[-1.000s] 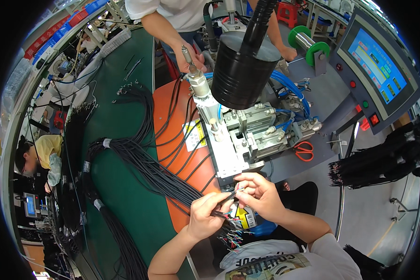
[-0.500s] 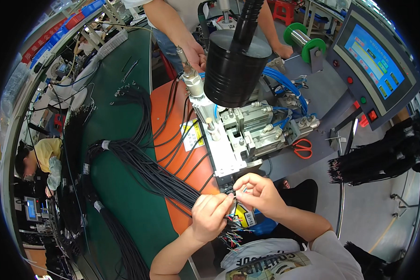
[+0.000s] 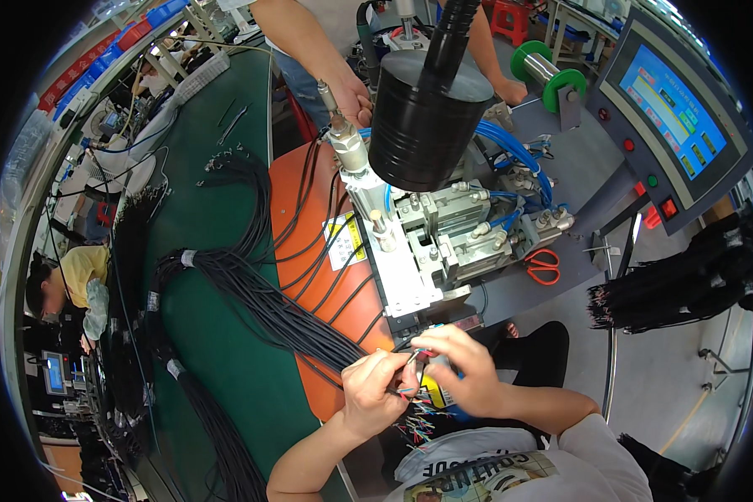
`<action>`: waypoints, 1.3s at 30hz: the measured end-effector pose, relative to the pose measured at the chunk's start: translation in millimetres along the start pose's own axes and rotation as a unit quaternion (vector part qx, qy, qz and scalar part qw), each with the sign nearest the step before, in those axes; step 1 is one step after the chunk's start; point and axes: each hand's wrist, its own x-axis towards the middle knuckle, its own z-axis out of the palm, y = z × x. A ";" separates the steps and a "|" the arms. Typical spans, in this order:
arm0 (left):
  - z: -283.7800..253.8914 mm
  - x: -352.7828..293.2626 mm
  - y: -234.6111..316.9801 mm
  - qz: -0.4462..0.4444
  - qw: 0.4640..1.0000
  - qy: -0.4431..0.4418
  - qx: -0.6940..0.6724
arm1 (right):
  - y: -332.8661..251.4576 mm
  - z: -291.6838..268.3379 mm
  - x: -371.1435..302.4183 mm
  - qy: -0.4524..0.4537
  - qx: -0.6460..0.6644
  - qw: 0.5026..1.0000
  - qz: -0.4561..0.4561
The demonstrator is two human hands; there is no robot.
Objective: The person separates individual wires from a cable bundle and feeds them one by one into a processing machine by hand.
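My left hand [image 3: 375, 393] is closed around the end of a black cable, just below the machine's front edge. Thin coloured wires [image 3: 423, 354] stick out between its fingers and those of my right hand [image 3: 468, 372], which is bent over them with thumb and index at the wire tips. A thick bundle of black cables [image 3: 284, 305] runs from the left up to my left hand. Its many bared ends, with red, white, green and blue wires [image 3: 418, 422], hang below that hand. Directly ahead stands a metal clamping machine [image 3: 402, 284] with pneumatic cylinders.
Green table [image 3: 217, 368] and orange board [image 3: 297, 217] carry the cables. A black hose nozzle [image 3: 427, 125] overhangs the machine. Red-handled scissors [image 3: 543, 267], a solder wire spool [image 3: 548, 77] and a touch screen [image 3: 673, 109] are right. Another person's hand [image 3: 351, 96] is behind the machine.
My right hand's fingers have shifted slightly down and left over the wires, and the coloured wires now show between both hands. My left hand has barely moved.
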 end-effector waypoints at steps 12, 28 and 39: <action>-1.5 2.4 -2.3 -0.054 0.994 -0.052 -0.082 | 14.1 -21.2 17.0 -0.081 0.155 0.979 0.104; -2.8 3.2 -4.3 -0.059 0.992 0.007 -0.115 | 13.0 2.4 6.3 0.018 0.056 0.996 0.071; -10.4 1.3 -13.9 -0.112 0.980 -0.008 -0.166 | 3.9 -6.0 -17.6 -0.067 0.062 0.991 -0.097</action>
